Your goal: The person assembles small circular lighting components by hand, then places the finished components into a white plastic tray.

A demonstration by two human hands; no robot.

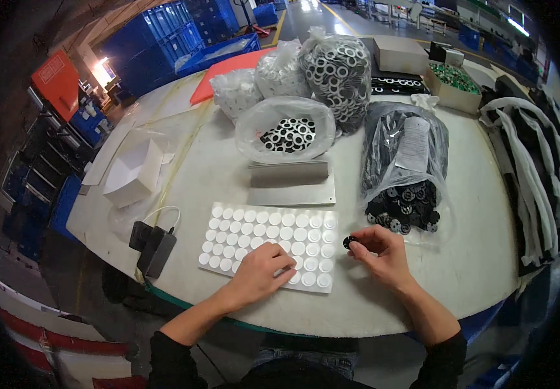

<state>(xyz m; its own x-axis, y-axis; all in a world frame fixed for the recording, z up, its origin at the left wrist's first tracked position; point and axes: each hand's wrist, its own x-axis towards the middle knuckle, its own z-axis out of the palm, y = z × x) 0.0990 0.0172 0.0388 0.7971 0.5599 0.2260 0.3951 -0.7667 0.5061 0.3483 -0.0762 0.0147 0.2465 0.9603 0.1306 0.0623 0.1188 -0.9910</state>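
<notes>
A sheet of round white stickers lies on the table before me, its discs in neat rows. My left hand rests over the lower middle of the sheet, fingers curled and bent together at the stickers; what is under the fingertips is hidden. Just off the sheet's right edge, my right hand pinches a small black disc between thumb and fingers. Beyond that hand, more black discs spill from the mouth of a clear plastic bag.
Behind the sheet stands a bent metal plate. Farther back are an open bag of black-and-white rings and a tall full bag of rings. A white box and a black power adapter are at left; black-and-white strips hang at right.
</notes>
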